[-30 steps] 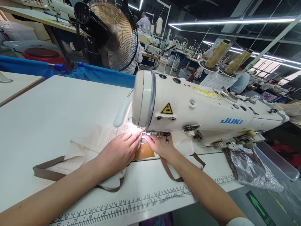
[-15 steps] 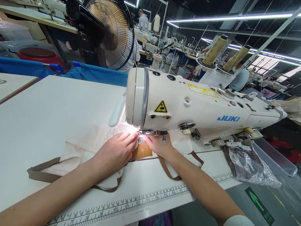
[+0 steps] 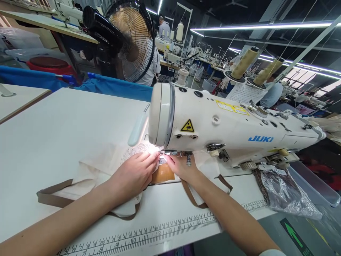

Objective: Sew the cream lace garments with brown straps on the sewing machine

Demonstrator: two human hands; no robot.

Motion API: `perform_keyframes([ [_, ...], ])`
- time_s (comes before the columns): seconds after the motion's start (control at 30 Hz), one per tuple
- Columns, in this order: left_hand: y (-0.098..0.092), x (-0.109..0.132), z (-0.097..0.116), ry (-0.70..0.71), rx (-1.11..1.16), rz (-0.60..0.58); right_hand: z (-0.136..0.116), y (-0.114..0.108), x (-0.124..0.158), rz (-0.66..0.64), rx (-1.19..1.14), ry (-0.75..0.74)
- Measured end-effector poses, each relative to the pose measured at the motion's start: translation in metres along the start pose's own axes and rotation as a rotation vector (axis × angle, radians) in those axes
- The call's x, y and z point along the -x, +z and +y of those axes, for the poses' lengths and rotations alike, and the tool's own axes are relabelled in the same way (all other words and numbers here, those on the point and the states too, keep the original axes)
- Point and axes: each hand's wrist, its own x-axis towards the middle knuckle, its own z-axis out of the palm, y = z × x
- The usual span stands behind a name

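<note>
A cream fabric garment (image 3: 97, 167) with lace (image 3: 131, 151) and brown bands (image 3: 54, 193) lies under the head of a white sewing machine (image 3: 197, 112). My left hand (image 3: 137, 172) is closed on it, fingertips pressed together close to the brightly lit needle area. From the other side, my right hand (image 3: 183, 168) grips the garment beneath the machine arm. Its thumb points at the needle, while its other fingers are largely hidden. Between my hands shows a brown-orange plate (image 3: 163, 174) on the machine bed. Glare hides the stitching point.
A printed ruler (image 3: 145, 237) runs along the front table edge. To the right lie a clear plastic bag (image 3: 287, 193) and a clear bin (image 3: 317, 181). Behind the table stand a black fan (image 3: 133, 39), a blue cloth (image 3: 119, 87) and thread cones (image 3: 245, 62). Other people are farther back.
The whole view has shifted slightly, so things appear a little lower and to the right. My hands keep their hold beside the needle; no clear movement of the garment shows.
</note>
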Motion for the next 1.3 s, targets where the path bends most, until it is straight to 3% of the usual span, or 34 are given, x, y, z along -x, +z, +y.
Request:
perform_keyframes([
  [0.33,0.002,0.001,-0.001,-0.017,0.056,-0.027,0.001,0.004,-0.003,-0.009,-0.015,0.003],
  [0.6,-0.003,-0.003,0.000,0.010,-0.016,0.020,0.001,-0.005,-0.008,0.076,0.003,-0.069],
  [0.73,-0.004,-0.003,0.000,0.012,-0.016,0.031,0.000,-0.006,-0.009,0.058,0.029,-0.056],
  [1.1,-0.001,-0.002,0.000,0.015,-0.031,0.023,0.003,0.004,-0.006,0.066,-0.036,-0.041],
  [1.3,0.001,0.000,0.000,0.006,-0.028,0.015,0.004,0.004,-0.010,0.182,-0.099,-0.091],
])
